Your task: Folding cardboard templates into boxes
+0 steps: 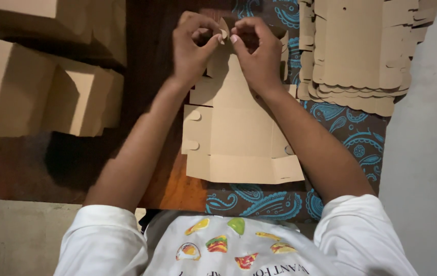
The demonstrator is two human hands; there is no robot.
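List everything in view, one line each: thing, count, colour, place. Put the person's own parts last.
flat box blank: one, tan, centre, lying on the board and cloth under both hands
stack of flat blanks: one stack, count of sheets unclear, tan, upper right
folded boxes: at least two, tan, left and upper left
wooden board: one, dark brown, left of centre under the blank
paisley cloth: one, brown with teal pattern, right of the board
floor: grey, right edge and lower left
shirt: one, white with food pictures, bottom centre
left hand: pinching the blank's top tab, top centre
right hand: pinching the same tab, beside the left
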